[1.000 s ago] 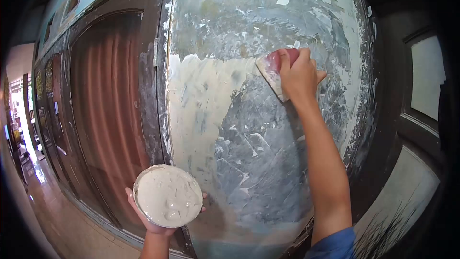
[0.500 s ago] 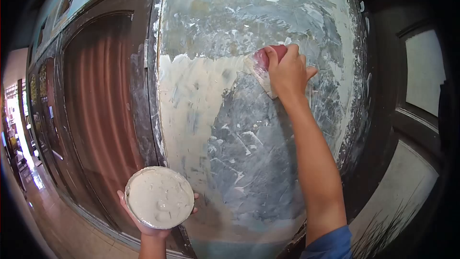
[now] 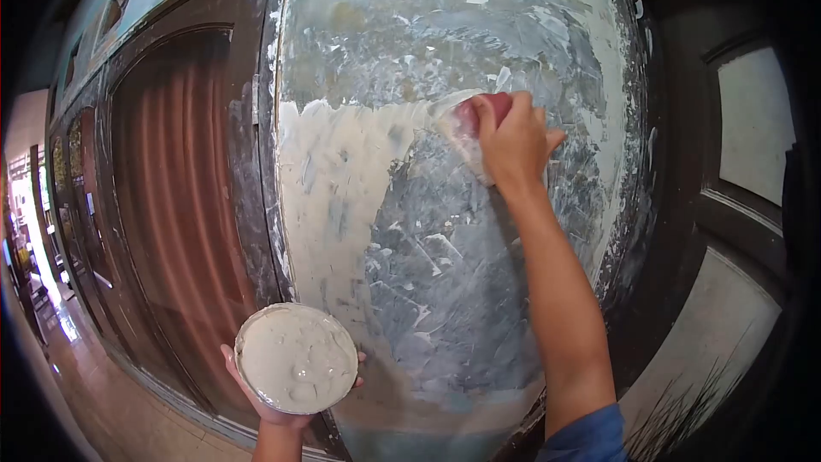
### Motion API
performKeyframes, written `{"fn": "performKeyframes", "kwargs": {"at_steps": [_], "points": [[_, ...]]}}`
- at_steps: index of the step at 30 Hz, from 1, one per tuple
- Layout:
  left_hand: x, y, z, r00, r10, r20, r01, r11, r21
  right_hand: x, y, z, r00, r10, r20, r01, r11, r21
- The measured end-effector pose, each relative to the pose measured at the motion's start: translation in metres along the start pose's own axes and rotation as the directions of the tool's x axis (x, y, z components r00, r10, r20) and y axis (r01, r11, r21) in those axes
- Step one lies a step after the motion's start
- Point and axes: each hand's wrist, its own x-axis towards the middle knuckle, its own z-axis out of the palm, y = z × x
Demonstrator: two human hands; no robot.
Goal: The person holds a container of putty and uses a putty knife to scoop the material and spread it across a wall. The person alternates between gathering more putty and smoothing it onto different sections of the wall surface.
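My right hand (image 3: 516, 144) grips a red scraper (image 3: 493, 111) whose putty-smeared blade lies against the grey patched wall (image 3: 462, 248). Cream putty (image 3: 329, 171) covers the wall's left side and a band reaching to the blade. Low in the view, my left hand (image 3: 278, 411) holds a round tub of putty (image 3: 297, 359) from beneath, with fingertips showing at both sides of it. The tub's open top faces me.
A dark wooden door frame with a red-brown curtain (image 3: 184, 180) behind glass stands to the left. On the right is a dark door with pale panels (image 3: 753, 128). A tiled floor (image 3: 128, 385) runs along the lower left.
The scraper has dropped slightly on the wall, and its blade looks more smeared. The tub in my left hand has shifted a little right and down.
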Motion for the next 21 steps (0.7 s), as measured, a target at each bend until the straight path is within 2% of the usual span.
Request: {"fn": "performKeyframes", "kwargs": {"at_steps": [1,2,3,4,6,8,10,14,16,19,20,21], "points": [[-0.001,-0.001,0.005,0.997,0.0,-0.072,-0.003,0.999,-0.035,0.008,0.013,-0.002,0.996,0.041,-0.082,-0.042,0.999,-0.011],[-0.002,0.0,0.004,0.997,0.004,-0.071,-0.006,1.0,-0.031,0.018,0.026,-0.004,0.983,0.079,-0.165,-0.083,0.996,-0.016],[-0.005,-0.001,0.003,0.997,-0.001,-0.073,-0.002,0.999,-0.051,0.025,0.035,-0.011,0.97,0.156,-0.188,-0.167,0.985,-0.044],[-0.008,-0.002,0.002,0.997,-0.007,-0.077,0.002,0.997,-0.073,0.027,0.04,-0.016,0.97,0.155,-0.185,-0.165,0.985,-0.04],[-0.01,-0.002,0.001,0.996,0.014,-0.087,-0.018,0.999,-0.049,0.029,0.046,-0.023,0.949,0.254,-0.186,-0.247,0.967,0.057],[-0.011,-0.005,0.001,0.995,0.033,-0.099,-0.035,0.999,-0.025,0.016,0.039,-0.011,0.962,0.213,-0.17,-0.204,0.977,0.065],[-0.009,-0.009,0.002,0.997,0.032,-0.068,-0.032,0.999,-0.006,-0.001,0.016,-0.003,0.996,0.035,-0.078,-0.027,0.995,0.096],[-0.011,-0.014,0.009,0.997,0.027,-0.066,-0.028,1.0,-0.008,0.006,0.016,-0.002,1.0,0.011,-0.022,-0.011,1.0,-0.021],[-0.016,-0.016,0.006,1.0,0.014,0.025,-0.014,1.0,0.008,0.028,0.04,-0.013,0.983,0.128,-0.133,-0.134,0.99,-0.04],[-0.021,-0.021,0.007,1.0,0.006,-0.027,-0.004,0.996,0.091,0.039,0.058,-0.028,0.966,0.196,-0.171,-0.204,0.978,-0.032],[-0.021,-0.023,0.009,1.0,0.008,-0.028,-0.005,0.996,0.09,0.036,0.056,-0.025,0.966,0.194,-0.17,-0.202,0.979,-0.031],[-0.02,-0.025,0.011,0.999,0.016,-0.036,-0.011,0.993,0.12,0.027,0.047,-0.02,0.981,0.119,-0.155,-0.114,0.993,0.043]]}}
